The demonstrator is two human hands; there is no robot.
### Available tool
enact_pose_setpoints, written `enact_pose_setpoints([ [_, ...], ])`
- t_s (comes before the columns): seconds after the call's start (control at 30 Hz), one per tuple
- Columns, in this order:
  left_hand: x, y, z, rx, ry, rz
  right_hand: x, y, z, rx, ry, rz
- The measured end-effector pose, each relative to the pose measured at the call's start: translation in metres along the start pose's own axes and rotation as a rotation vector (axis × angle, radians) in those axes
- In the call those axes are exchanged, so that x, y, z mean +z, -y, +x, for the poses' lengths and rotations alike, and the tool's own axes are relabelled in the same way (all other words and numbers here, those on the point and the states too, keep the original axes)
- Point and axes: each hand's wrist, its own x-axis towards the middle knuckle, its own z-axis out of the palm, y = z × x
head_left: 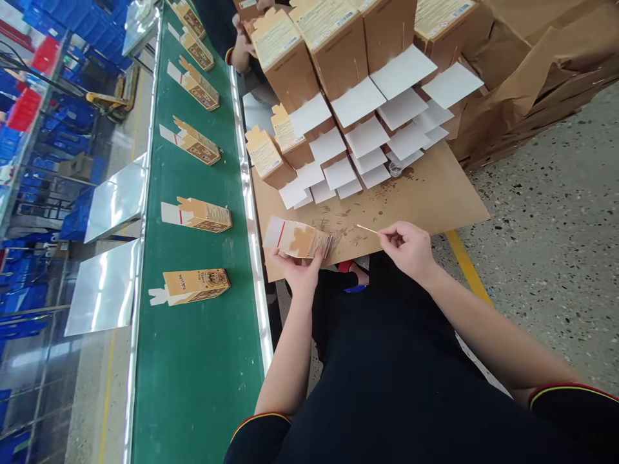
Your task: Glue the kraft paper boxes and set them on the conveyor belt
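Note:
My left hand point(300, 265) grips a flat, unfolded tan carton point(296, 238) with a white flap and a red line, held at the near edge of a brown board point(425, 193). My right hand point(409, 248) pinches a thin wooden stick point(366, 229) that points left toward the carton. Both hands hover just above the board's front edge. Glue-like brown smears mark the board between the hands.
A green conveyor belt point(193, 361) runs on the left and carries several folded cartons point(196, 285). Stacks of open cartons with white flaps point(358, 129) fill the board's back. Another person's hand point(240, 55) works farther up. Brown paper sheets point(532, 71) lie at right.

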Motion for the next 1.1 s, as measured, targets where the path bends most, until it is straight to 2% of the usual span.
enact_pose_setpoints([
  [0.17,0.014,0.006,-0.011,0.090,-0.026,0.140,-0.006,0.005,-0.004,0.046,-0.072,0.034],
  [0.3,0.018,0.010,-0.007,0.090,-0.010,0.099,-0.001,0.013,-0.005,0.066,0.002,0.050],
  [0.37,0.009,0.010,-0.005,0.073,-0.025,0.108,-0.002,0.016,-0.005,0.069,0.034,0.051],
  [0.4,-0.001,0.010,-0.004,0.062,-0.064,0.124,-0.004,0.017,-0.005,0.074,0.030,0.050],
  [0.47,-0.034,0.009,-0.002,0.050,-0.224,0.169,-0.011,0.016,-0.005,0.097,-0.002,0.043],
  [0.6,-0.132,0.012,0.000,0.084,-0.576,0.277,-0.026,0.009,-0.002,0.208,-0.059,0.031],
  [0.67,-0.177,0.018,-0.001,0.042,-0.672,0.306,-0.029,0.005,0.001,0.248,-0.051,0.020],
  [0.73,-0.207,0.027,-0.001,-0.049,-0.725,0.304,-0.029,0.003,0.006,0.255,-0.039,0.008],
  [0.83,-0.225,0.041,0.002,-0.169,-0.738,0.296,-0.022,0.004,0.014,0.236,-0.029,0.019],
  [0.97,-0.228,0.053,0.016,-0.212,-0.676,0.299,-0.008,0.013,0.024,0.194,0.023,0.058],
  [1.1,-0.230,0.052,0.032,-0.215,-0.571,0.221,0.005,0.025,0.035,0.140,0.091,0.065],
])
